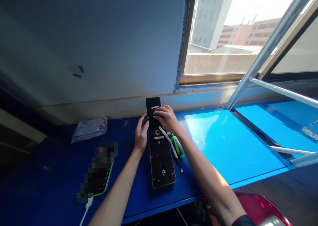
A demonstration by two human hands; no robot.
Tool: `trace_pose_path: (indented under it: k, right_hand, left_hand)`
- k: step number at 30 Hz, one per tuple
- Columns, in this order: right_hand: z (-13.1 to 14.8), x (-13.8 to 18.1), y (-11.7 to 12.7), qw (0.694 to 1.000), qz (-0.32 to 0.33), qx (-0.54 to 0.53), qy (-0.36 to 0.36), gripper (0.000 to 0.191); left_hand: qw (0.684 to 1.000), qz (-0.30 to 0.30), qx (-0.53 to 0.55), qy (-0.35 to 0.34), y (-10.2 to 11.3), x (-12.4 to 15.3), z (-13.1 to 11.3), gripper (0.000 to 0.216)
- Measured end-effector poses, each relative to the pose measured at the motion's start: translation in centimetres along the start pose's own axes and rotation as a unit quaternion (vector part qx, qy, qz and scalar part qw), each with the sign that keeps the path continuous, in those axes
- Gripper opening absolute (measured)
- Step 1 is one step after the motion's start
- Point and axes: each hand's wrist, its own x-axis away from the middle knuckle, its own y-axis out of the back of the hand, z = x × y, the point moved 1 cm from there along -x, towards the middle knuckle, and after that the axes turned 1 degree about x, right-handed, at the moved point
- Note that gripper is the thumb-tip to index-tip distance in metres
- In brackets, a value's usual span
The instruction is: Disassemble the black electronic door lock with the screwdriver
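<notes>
A long black panel [160,153], like a door-lock plate with holes and a round fitting, lies lengthwise on the blue table [223,143]. My left hand [141,133] rests against its left edge near the far end, fingers stretched along the side. My right hand [167,117] lies over the panel's upper part, fingers curled and pressing on its face. A white ribbon cable [169,140] runs from the panel's middle toward the right. A green-handled screwdriver [178,147] lies just right of the panel, beside my right wrist.
A phone [99,173] with a white charging cable [85,212] lies at the left front. A pale plastic packet [89,129] sits at the back left by the wall. An open window frame [270,86] swings over the table's right side. A red object [260,206] sits below the table edge.
</notes>
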Motion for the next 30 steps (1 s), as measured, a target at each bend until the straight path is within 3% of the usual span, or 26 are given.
trace_pose_path:
  k: [6, 12, 18, 20, 23, 27, 30]
  right_hand:
    - [0.7, -0.3, 0.5, 0.999, -0.023, -0.037, 0.017, 0.018]
    - [2.0, -1.1, 2.6, 0.994, -0.066, -0.073, 0.056, 0.013]
    - [3.5, -1.8, 6.7, 0.983, -0.114, -0.108, 0.099, 0.014]
    - [3.9, -1.8, 8.2, 0.979, -0.135, -0.120, 0.099, 0.015]
    - [4.3, -1.6, 10.4, 0.972, -0.161, -0.140, 0.096, 0.017]
    - [5.0, -0.8, 13.5, 0.965, -0.179, -0.164, 0.102, 0.017]
    - [5.6, 0.1, 16.4, 0.963, -0.188, -0.171, 0.095, 0.021]
  left_hand:
    - [1.000, 0.014, -0.019, 0.017, 0.3, 0.6, -0.2, 0.051]
    - [1.000, -0.003, -0.026, 0.012, -0.1, 1.6, -0.5, 0.050]
    - [0.981, 0.008, -0.165, -0.097, -0.4, 0.6, -2.6, 0.047]
    - [0.955, 0.042, -0.243, -0.163, -0.8, 0.1, -4.3, 0.048]
    - [0.927, 0.152, -0.258, -0.227, -2.3, -0.3, -7.1, 0.052]
    - [0.916, 0.271, -0.212, -0.206, -5.2, -0.3, -9.9, 0.043]
    - [0.914, 0.270, -0.245, -0.179, -7.0, -0.6, -10.6, 0.047]
